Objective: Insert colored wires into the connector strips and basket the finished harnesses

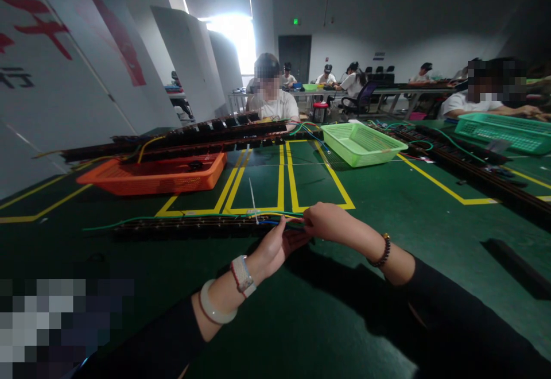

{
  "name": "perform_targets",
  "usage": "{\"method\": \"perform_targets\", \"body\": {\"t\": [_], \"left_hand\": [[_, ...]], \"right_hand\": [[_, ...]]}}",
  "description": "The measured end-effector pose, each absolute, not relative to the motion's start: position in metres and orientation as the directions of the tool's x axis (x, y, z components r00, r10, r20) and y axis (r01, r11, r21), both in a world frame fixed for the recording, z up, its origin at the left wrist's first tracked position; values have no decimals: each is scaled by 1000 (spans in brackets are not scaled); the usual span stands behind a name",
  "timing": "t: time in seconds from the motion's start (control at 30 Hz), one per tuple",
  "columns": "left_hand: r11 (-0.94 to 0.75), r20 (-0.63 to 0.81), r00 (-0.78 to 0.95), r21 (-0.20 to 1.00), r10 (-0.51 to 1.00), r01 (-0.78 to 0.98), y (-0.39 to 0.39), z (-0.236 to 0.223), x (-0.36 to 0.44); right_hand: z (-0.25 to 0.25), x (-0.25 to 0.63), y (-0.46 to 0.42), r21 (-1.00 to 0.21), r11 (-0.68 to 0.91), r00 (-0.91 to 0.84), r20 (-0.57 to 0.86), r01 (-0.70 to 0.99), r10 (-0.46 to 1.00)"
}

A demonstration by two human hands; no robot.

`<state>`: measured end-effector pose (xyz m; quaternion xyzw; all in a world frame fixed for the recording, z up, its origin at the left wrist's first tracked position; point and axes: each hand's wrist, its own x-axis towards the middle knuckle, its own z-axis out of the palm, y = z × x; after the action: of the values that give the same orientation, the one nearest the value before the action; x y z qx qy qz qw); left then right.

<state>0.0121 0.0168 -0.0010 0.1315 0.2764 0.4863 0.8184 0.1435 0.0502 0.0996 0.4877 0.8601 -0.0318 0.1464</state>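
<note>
We noted the right hand [329, 221] with fingers curled in, pinching the coloured wires [294, 219]; the left hand [272, 251] lay palm up just below, fingers extended, thumb raised. The wires ran left along the black strip [185, 228], which lay on the green tabletop [181, 275]. Beyond it we recorded an orange basket [172, 184] under long dark rails, a light green basket [376, 158] to its right, and a seated co-worker [278, 104] behind.
</note>
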Motion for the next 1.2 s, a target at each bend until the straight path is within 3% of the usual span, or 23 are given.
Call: {"method": "perform_targets", "body": {"t": [0.2, 0.4, 0.53, 0.73, 0.9, 1.07, 1.2], "left_hand": [[423, -325, 280, 574, 903, -701, 7, 5, 16], [369, -318, 206, 634, 925, -680, -4, 4, 20], [388, -319, 235, 607, 918, -693, -4, 5, 18], [409, -319, 266, 574, 910, -709, -2, 6, 16], [429, -329, 286, 548, 900, -718, -1, 6, 16], [434, -349, 286, 487, 892, -758, 0, 7, 16], [412, -362, 257, 465, 896, -783, 1, 5, 17]], "right_hand": [[101, 153, 61, -2, 498, -487, -213, 867, 847], [81, 160, 75, -133, 545, -557, -306, 828, 772], [73, 160, 79, -144, 603, -612, -329, 785, 719], [65, 159, 79, -43, 486, -480, -248, 873, 841], [67, 157, 77, 6, 476, -456, -279, 879, 845], [93, 152, 65, -73, 514, -518, -182, 854, 835], [104, 142, 46, -145, 585, -603, -187, 798, 776]]}}
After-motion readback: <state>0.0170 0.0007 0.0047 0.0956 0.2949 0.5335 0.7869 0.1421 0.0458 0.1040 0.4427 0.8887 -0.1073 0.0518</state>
